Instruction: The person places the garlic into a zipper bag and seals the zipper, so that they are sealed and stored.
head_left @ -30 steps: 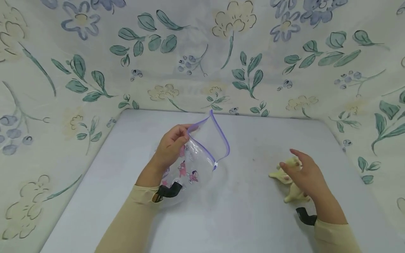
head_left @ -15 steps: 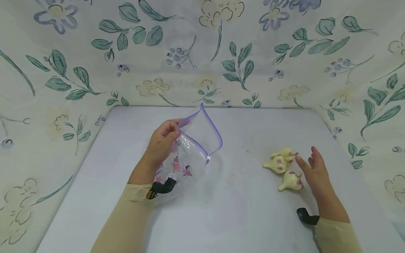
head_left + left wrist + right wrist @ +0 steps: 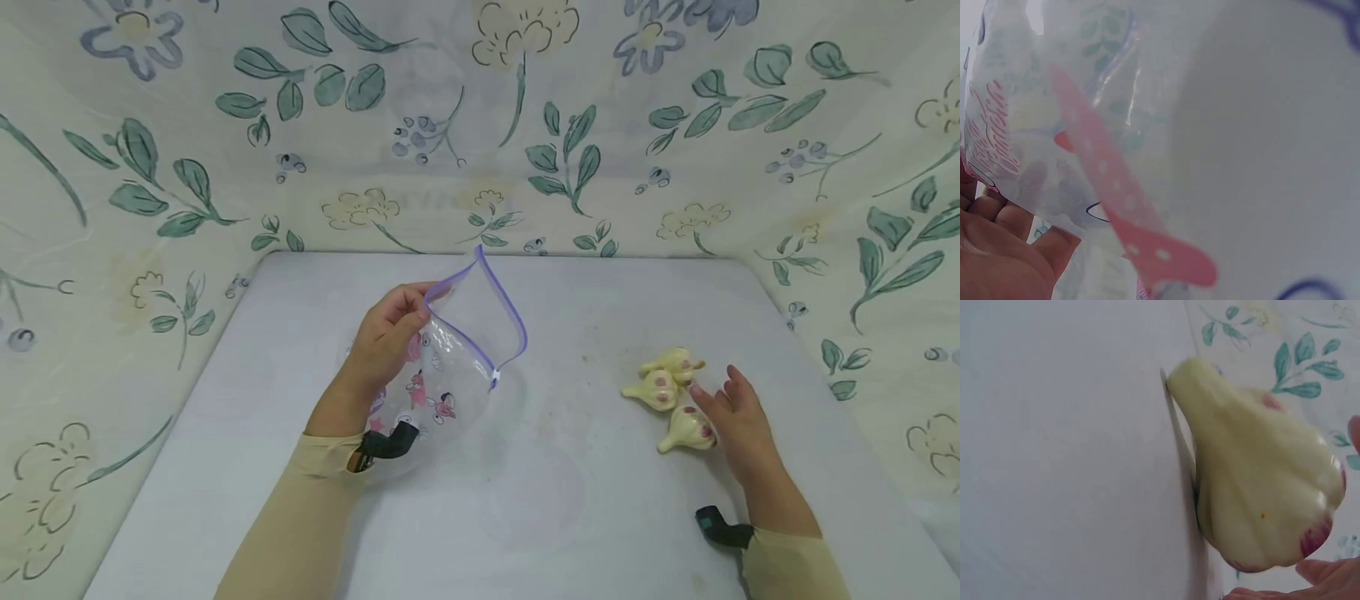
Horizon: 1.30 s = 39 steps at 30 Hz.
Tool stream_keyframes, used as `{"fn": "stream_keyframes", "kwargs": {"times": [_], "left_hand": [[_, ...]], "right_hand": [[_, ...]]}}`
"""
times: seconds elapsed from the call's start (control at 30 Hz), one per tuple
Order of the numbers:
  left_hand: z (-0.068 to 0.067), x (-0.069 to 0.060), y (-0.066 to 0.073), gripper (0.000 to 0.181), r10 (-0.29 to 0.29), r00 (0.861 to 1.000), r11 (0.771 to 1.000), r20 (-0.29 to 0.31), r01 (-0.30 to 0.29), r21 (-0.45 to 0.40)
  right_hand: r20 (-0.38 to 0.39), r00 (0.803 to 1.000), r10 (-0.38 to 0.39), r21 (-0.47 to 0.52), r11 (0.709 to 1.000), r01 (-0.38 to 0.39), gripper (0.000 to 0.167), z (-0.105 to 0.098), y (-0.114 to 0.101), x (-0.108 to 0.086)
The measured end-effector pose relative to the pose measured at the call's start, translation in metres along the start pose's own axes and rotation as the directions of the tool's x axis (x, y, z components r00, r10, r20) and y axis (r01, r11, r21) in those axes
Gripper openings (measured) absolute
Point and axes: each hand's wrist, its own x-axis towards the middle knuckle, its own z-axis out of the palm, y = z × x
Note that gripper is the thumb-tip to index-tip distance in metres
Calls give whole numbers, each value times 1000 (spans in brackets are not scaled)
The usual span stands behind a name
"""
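Bag [image 3: 448, 368] of clear plastic — purple-edged and gaping — is pinched near its mouth between thumb and fingers of the left hand [image 3: 384, 340] over the tabletop [image 3: 570, 525], while three garlic bulbs [image 3: 686, 430] lie on the tabletop close beside the right hand [image 3: 738, 421], whose thumb and fingers stand apart.

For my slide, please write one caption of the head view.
The left hand holds an open bag; the right hand is beside three garlic bulbs.
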Motion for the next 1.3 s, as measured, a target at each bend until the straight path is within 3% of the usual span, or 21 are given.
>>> {"fn": "stream_keyframes", "kwargs": {"times": [0.27, 0.57, 0.77, 1.0, 1.3], "left_hand": [[-1, 0, 0, 10, -14, 1000, 1000, -18, 14, 25], [0, -2, 0, 11, -47, 999, 998, -16, 47, 31], [1, -2, 0, 11, -22, 1000, 999, -10, 23, 28], [1, -1, 0, 11, -12, 1000, 1000, -7, 12, 28], [2, -1, 0, 11, -8, 1000, 1000, -4, 8, 27]], "right_hand": [[11, 999, 44, -38, 998, -44, 110, 11, 1, -11], [23, 998, 56, -138, 989, -52, 99, 15, 5, -17], [27, 999, 41, -175, 984, -36, 98, 17, 5, -19], [-3, 1000, 12, -192, 981, -12, 93, 16, 5, -20], [-93, 995, 44, -147, 987, -57, 78, 17, 1, -22]]}}
